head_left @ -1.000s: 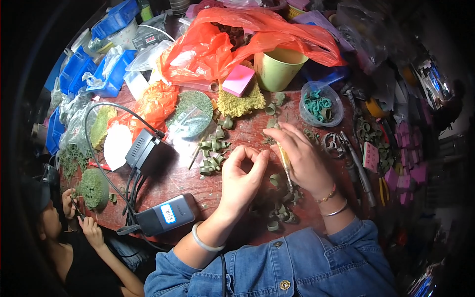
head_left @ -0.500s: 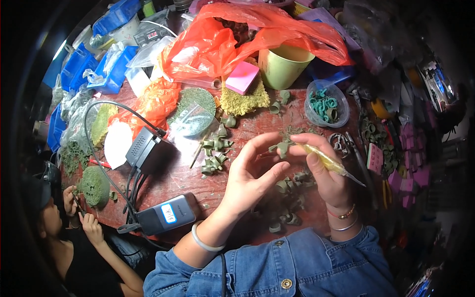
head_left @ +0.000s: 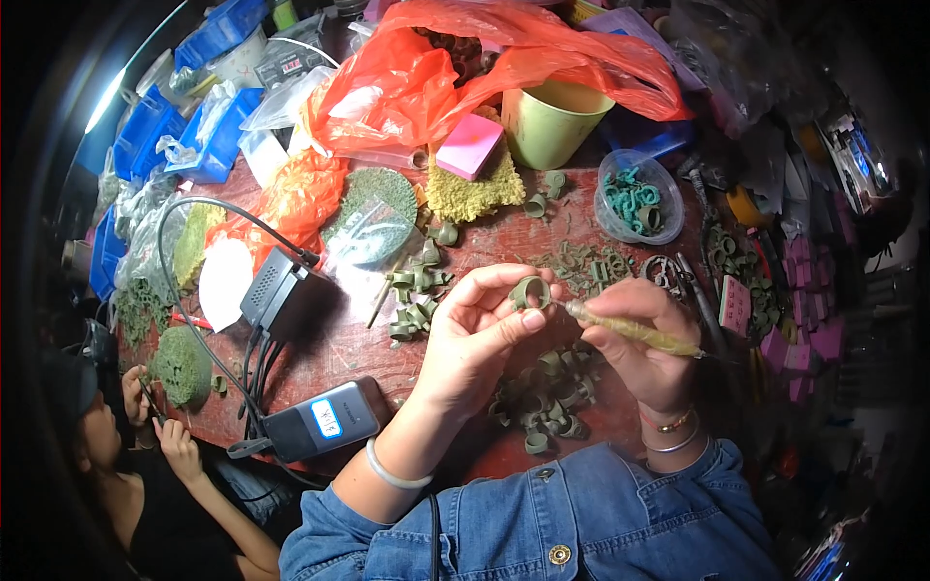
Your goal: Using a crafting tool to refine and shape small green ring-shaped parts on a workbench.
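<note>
Between the fingertips and thumb of my left hand (head_left: 470, 334) is a small olive-green ring (head_left: 529, 292), its round opening visible. My right hand (head_left: 654, 353) grips a slim pen-like tool with a yellow wrapped handle (head_left: 635, 334). The tool's end closest to the ring is near its right side; whether they touch I cannot tell. Under my hands lies a heap of similar green rings (head_left: 554, 392). More green rings (head_left: 417, 290) sit on the red table left of my left hand. Beyond my right hand are loose green pieces (head_left: 591, 266).
A clear round tub (head_left: 603, 208) with teal pieces stands at the far right. Beyond are a pale green cup (head_left: 552, 131), pink block (head_left: 469, 145) and red plastic bag (head_left: 407, 73). A power bank (head_left: 363, 416) and cabled black box (head_left: 278, 290) lie left. Another person (head_left: 184, 465) works at lower left.
My hands have drawn slightly apart. The green ring now shows clearly in my left fingers, and the tool has turned flatter, its left end toward the ring.
</note>
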Demonstrator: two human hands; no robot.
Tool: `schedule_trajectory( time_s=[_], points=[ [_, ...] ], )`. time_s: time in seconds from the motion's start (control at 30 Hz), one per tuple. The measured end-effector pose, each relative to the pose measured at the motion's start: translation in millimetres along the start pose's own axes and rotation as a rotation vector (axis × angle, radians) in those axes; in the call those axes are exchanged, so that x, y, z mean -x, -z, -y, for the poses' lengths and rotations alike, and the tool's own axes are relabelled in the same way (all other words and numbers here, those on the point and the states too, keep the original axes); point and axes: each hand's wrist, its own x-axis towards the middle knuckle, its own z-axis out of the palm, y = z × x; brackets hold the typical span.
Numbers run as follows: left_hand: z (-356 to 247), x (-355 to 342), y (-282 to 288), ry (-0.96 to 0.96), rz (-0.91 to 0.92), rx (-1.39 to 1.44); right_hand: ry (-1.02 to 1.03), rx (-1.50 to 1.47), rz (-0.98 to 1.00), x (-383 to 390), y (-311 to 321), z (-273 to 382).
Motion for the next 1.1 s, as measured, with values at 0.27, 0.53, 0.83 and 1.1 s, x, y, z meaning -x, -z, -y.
schedule_trajectory(
  time_s=[0.27,0.53,0.83,1.1],
  points=[
    [-2.2,1.8,0.7,0.077,-0.021,0.076,0.123,0.203,-0.048,-7.4,-3.3,1.9],
    [-3.9,2.7,0.9,0.110,0.030,0.135,0.100,0.164,-0.067,-5.1,0.9,0.1],
    [-6.8,4.3,1.0,0.164,0.055,0.156,0.074,0.156,-0.090,-5.8,0.6,-3.3],
    [-7.0,3.8,2.0,0.207,0.045,0.137,0.006,0.255,-0.108,-5.7,2.7,-6.9]
  ],
)
